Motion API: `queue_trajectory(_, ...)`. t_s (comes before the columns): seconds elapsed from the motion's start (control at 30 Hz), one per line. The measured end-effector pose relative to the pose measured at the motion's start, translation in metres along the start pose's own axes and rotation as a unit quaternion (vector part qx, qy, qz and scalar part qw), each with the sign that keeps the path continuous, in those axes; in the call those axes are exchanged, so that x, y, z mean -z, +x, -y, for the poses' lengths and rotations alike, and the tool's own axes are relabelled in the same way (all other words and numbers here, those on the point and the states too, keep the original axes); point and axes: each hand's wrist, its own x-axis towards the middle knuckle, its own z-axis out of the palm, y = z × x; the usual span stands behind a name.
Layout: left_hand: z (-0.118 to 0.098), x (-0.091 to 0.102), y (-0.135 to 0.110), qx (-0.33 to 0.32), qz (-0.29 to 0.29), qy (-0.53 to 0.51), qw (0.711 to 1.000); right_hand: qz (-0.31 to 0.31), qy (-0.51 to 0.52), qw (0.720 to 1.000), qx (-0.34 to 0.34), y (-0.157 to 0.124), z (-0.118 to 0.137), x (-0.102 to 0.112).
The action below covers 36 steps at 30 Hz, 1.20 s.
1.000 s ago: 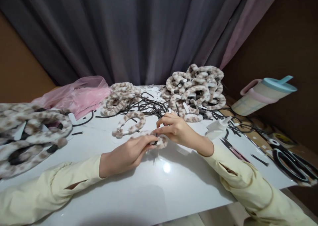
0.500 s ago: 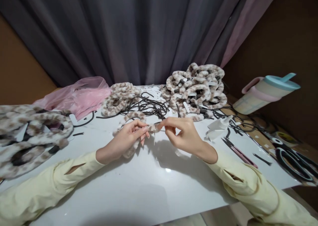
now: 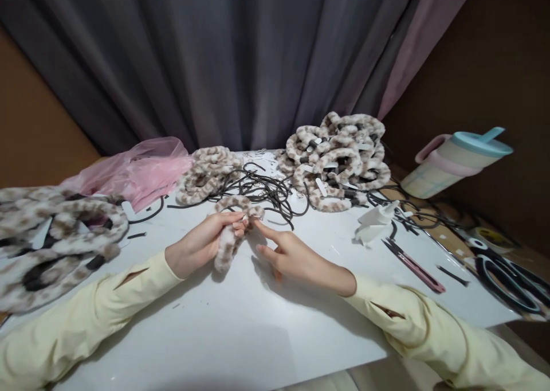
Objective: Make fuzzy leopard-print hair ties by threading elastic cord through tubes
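Observation:
A spotted white-and-brown furry tube (image 3: 227, 247) curves through the middle of the table. My left hand (image 3: 206, 236) is closed on it near its upper end, thumb and fingers pinching. From the right, my right hand (image 3: 287, 250) reaches in with its index finger stretched out, its tip touching the end of the tube. The other fingers of that hand are loosely apart, and I see nothing held in them. A tangle of dark cords (image 3: 262, 190) lies just behind my hands. Exactly what sits at the left fingertips is too small to make out.
Furry rings are piled at the left (image 3: 64, 230), back middle (image 3: 206, 173) and back right (image 3: 339, 161). A pink plastic bag (image 3: 141, 164) lies behind. On the right are a white glue bottle (image 3: 373, 225), pink-handled snips (image 3: 415, 268), black scissors (image 3: 507, 282) and a tumbler (image 3: 451, 164).
My right hand has opened from a pinch and come lower and left, its index finger now pointing at the tube end. A dark cord that ran between the hands is no longer held taut there.

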Motion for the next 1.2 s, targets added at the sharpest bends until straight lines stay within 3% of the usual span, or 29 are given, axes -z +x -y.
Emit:
queue_trajectory(0.1,-0.008,-0.003,-0.003,0.061,-0.015,-0.058,0.996,-0.007,0.056,0.998,-0.016,0.004,-0.004,-0.004)
queue_trajectory(0.3,-0.007,-0.005,-0.004,0.059,-0.012,-0.042,0.997,0.008,0.157,0.988,0.004,0.016,-0.006,-0.008)
queue_trajectory(0.43,0.004,-0.01,-0.007,-0.055,0.016,0.072,0.996,-0.018,0.188,0.982,-0.021,0.02,-0.003,-0.007)
queue_trajectory(0.53,0.01,-0.014,-0.013,-0.159,0.01,0.22,0.962,-0.083,0.225,0.971,-0.009,0.017,0.0,-0.005)
queue_trajectory(0.6,0.012,-0.015,-0.017,-0.211,-0.007,0.325,0.922,-0.098,0.251,0.963,0.0,0.015,0.002,-0.004)
queue_trajectory(0.67,0.015,-0.013,-0.019,-0.261,-0.025,0.432,0.863,-0.102,0.268,0.958,-0.006,0.012,0.003,-0.003)
queue_trajectory(0.83,0.022,-0.001,-0.017,-0.423,-0.07,0.611,0.666,-0.1,0.313,0.944,-0.043,0.011,0.003,0.0)
queue_trajectory(1.0,0.025,0.012,-0.009,-0.546,-0.01,0.688,0.478,0.012,0.399,0.916,-0.051,0.011,0.0,0.0)
queue_trajectory(1.1,0.023,0.016,-0.006,-0.559,0.02,0.712,0.424,0.059,0.417,0.905,-0.069,0.012,-0.003,0.001)
queue_trajectory(1.2,0.02,0.017,-0.005,-0.565,0.023,0.729,0.387,0.048,0.408,0.91,-0.063,0.011,-0.003,0.006)
